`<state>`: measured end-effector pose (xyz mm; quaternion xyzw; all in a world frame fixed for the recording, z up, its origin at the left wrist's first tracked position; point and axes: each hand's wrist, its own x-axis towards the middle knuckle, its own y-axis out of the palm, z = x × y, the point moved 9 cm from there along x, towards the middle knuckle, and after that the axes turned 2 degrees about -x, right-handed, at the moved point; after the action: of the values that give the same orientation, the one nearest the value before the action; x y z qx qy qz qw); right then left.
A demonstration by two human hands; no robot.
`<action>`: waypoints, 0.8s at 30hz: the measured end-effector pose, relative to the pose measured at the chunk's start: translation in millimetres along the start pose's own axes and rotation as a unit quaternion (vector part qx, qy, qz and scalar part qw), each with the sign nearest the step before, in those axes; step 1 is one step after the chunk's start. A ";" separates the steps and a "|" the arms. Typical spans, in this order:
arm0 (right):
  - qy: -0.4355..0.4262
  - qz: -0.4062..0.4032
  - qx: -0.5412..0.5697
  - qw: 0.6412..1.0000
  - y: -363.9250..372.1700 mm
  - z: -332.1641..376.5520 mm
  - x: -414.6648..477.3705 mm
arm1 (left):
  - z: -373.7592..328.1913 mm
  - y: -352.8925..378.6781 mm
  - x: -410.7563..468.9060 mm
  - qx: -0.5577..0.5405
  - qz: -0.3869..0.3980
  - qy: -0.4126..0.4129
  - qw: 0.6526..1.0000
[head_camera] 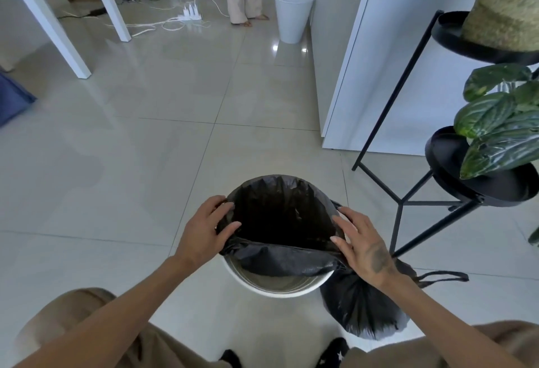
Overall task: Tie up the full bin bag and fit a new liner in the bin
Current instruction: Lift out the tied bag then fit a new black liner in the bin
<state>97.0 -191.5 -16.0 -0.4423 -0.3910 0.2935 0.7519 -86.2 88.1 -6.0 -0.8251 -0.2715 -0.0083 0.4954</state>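
A black liner [280, 259] covers the white bin's [277, 289] rim except at 6 o'clock. The left hand [204, 230] holds its edge at 9 o'clock, and the right hand [361, 245] rests straight-fingered at 3. A tied full bag [358, 309] sits at the bin's 4 o'clock.

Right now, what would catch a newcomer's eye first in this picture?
The left hand and right hand spread a black liner across the white bin, centre bottom, its near edge not yet over the rim. A tied full bag sits on the floor just right of it.
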 end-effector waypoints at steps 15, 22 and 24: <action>-0.185 0.081 -0.095 0.975 -15.0 56.2 -36.1 | -40.2 -11.3 -56.2 0.093 0.117 0.197 0.969; -0.159 0.052 -0.095 0.981 -20.0 66.6 -47.4 | -38.2 -13.6 -64.5 0.068 0.126 0.123 0.982; -0.170 0.040 -0.106 0.979 -17.5 72.4 -48.6 | -39.3 -11.9 -67.0 0.049 0.136 0.104 0.984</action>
<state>11.9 -205.8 5.6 -0.4783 -0.5237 0.3516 0.6110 -138.7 30.6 4.8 -0.8238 -0.1044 -0.0132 0.5570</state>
